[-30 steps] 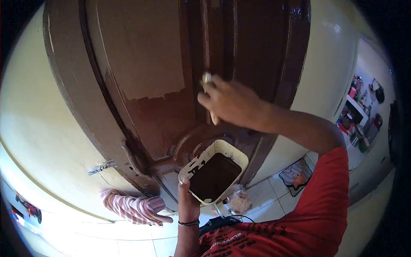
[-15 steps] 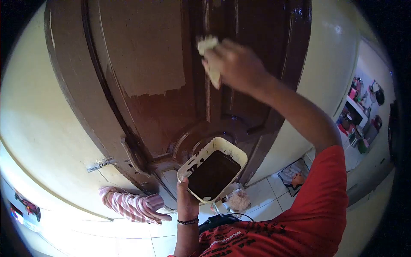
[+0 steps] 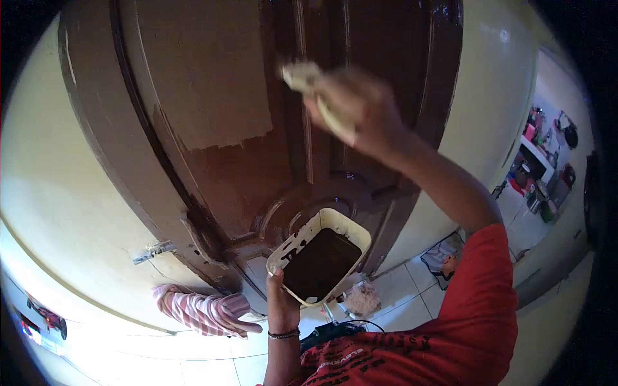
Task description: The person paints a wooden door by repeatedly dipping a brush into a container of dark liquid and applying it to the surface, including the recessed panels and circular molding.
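My left hand point(image 3: 283, 302) holds a cream plastic tub point(image 3: 353, 229) by its left side, the thumb over the rim. Dark brown liquid point(image 3: 322, 264) fills much of the tub, and smears mark its inner wall. My right hand point(image 3: 360, 106), blurred by motion, is closed round the pale handle of a brush point(image 3: 302, 76) in front of the door's middle. The brush tip points left. The brown door point(image 3: 219, 83) has a duller patch at upper left with a ragged lower edge; glossier, darker brown lies below and to its right.
A striped cloth point(image 3: 206, 312) hangs at the lower left, below the door handle point(image 3: 154, 251). On the tiled floor point(image 3: 402, 293) lie a fluffy pinkish item point(image 3: 360, 299) and a dark-edged mesh item point(image 3: 444, 260). Shelves with kitchen items point(image 3: 537, 157) show at the right.
The brush and my right hand have moved slightly down, and the brush tip now points more to the left. My left hand and the tub are nearly unmoved. The view has shifted a little.
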`<state>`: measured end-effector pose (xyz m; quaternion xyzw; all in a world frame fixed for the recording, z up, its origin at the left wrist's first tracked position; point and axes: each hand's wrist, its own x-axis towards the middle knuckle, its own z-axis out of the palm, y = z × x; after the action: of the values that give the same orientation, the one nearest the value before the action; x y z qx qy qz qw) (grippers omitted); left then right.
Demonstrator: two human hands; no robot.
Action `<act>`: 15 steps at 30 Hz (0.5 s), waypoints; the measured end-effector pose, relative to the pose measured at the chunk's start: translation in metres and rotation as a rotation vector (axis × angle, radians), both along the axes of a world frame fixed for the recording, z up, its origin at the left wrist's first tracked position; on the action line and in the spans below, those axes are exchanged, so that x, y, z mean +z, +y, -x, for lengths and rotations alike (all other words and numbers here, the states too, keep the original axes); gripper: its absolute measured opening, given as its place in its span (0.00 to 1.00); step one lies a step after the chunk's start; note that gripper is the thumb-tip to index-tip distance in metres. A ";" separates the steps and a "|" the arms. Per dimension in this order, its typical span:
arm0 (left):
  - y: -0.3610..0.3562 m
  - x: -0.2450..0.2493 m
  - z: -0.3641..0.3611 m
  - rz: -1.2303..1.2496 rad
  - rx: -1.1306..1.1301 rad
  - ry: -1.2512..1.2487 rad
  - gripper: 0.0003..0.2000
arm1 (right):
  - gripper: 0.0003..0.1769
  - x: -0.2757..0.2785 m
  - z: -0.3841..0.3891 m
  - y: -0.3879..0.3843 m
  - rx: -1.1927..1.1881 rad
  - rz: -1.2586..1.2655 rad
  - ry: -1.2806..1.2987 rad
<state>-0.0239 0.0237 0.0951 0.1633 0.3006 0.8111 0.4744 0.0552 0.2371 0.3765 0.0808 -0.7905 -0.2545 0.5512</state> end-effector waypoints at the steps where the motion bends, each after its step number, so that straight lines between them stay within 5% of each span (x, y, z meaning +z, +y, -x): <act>1: 0.001 -0.002 0.001 -0.009 0.004 -0.005 0.28 | 0.13 0.020 0.002 0.002 0.065 -0.012 0.093; 7: 0.001 0.001 -0.002 -0.018 0.033 -0.100 0.26 | 0.15 0.096 0.021 0.021 0.088 -0.091 0.236; 15: 0.000 0.008 -0.008 -0.010 0.067 -0.110 0.27 | 0.14 0.067 0.025 0.043 0.023 -0.014 0.172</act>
<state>-0.0162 0.0233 0.1034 0.1109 0.2753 0.8358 0.4619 0.0298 0.2804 0.4430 0.0718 -0.7375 -0.2595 0.6193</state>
